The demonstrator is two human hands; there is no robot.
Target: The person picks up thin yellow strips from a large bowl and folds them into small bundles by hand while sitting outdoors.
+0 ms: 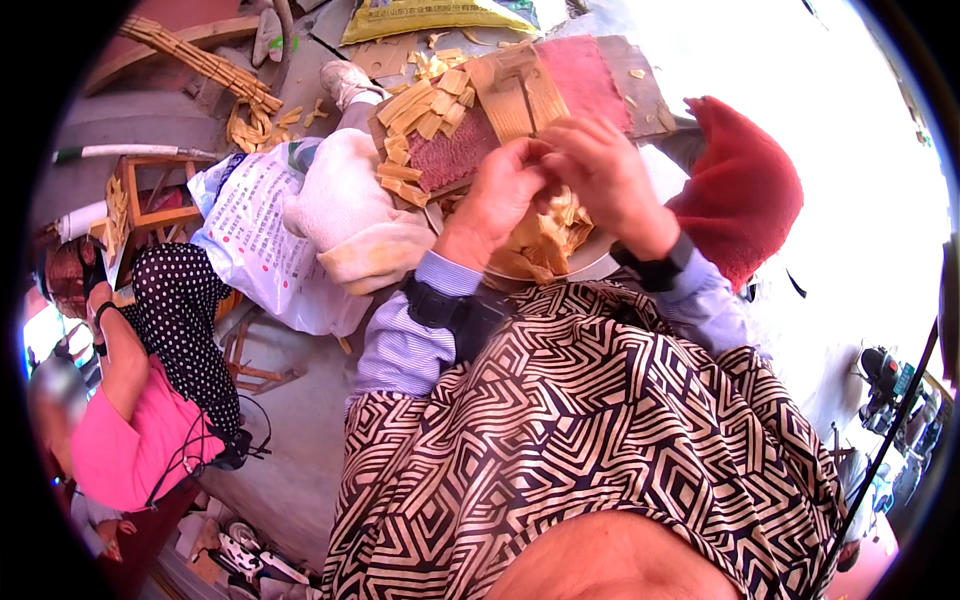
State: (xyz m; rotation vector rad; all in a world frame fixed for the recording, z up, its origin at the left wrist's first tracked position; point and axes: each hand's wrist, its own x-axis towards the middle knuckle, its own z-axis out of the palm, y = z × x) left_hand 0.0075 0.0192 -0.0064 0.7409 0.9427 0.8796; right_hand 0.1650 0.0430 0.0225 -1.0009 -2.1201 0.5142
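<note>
Pale wooden strips (545, 235) are heaped in a round metal bowl (600, 262) at the centre of the frame, and both hands are held just above this heap. The left hand (500, 190) and the right hand (605, 175) are pressed together — their fingers are closed on a few strips between them. More cut strips (425, 115) are spread on a board with a reddish cloth (590, 85) in the upper middle. At the left edge, another person in a pink top (110, 440) is seen — apart from the work.

head cam | looks steeply down | close over hands (555, 185), lap
</note>
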